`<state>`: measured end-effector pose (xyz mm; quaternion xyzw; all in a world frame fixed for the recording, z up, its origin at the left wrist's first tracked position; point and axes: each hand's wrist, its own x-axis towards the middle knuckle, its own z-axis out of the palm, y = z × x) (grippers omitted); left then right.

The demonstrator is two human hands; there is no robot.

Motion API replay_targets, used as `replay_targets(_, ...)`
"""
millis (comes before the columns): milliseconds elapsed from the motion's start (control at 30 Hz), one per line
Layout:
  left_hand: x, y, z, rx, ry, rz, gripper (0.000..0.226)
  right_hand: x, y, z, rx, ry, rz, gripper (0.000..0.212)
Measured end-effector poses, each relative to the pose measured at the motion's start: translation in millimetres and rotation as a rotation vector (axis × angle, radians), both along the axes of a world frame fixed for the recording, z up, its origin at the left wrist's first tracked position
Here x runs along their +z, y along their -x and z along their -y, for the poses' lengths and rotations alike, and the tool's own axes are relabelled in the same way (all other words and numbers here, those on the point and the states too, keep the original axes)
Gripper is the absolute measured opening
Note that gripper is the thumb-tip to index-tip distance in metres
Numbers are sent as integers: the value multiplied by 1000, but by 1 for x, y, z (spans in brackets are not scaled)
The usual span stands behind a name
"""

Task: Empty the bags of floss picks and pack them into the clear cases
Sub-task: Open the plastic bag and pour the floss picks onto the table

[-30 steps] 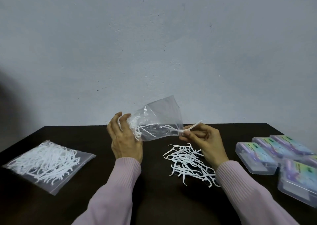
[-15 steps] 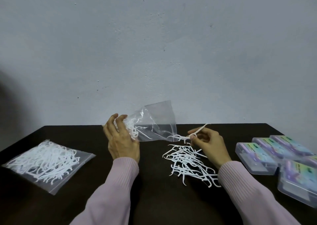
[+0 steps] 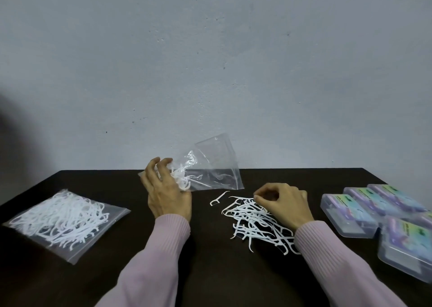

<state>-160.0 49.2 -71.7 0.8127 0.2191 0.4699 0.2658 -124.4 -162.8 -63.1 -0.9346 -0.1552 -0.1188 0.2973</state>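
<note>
Early stage, I judge: loose heap of white plastic floss picks (image 3: 259,220) on dark table (image 3: 210,271), centre. Left hand (image 3: 167,189) grips crumpled clear plastic bag (image 3: 210,166), a few picks inside; its long axis runs toward 2 o'clock. Right hand (image 3: 282,201) curled over heap; holding anything? Cannot tell. Full flat clear bag (image 3: 63,220) at 9 o'clock, untouched. Clear lidded cases (image 3: 364,213) at 3 o'clock, closed.

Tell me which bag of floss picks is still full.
The flat bag on the table's left; the lifted bag the left hand grips is nearly empty.
</note>
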Motion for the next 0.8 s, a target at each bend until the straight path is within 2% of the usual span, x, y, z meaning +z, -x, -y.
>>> replay_targets(100,-1,-1,6,-38,-31,9,67,-1,0,-2,124,-232,84,3)
replay_targets(167,-3,-1,8,-63,-66,22,67,1,0,-5,221,-424,96,7)
replay_targets(233,-6,-3,11,-89,-99,34,67,3,2,-8,302,-568,21,14)
replay_targets(300,-7,-3,14,-112,-129,48,67,4,4,-11,388,-684,-134,21)
replay_targets(400,-9,-7,15,-163,-208,71,74,4,5,-11,456,-786,-285,25)
replay_targets(567,-13,-14,3,-248,-396,55,101,3,-4,-1,367,-837,-267,40)
replay_targets(700,-6,-9,3,-237,-235,155,103,3,-7,1,349,-872,-254,44)
replay_targets(800,-5,-5,6,-353,-4,61,105,1,-7,-3,338,-849,-251,43)
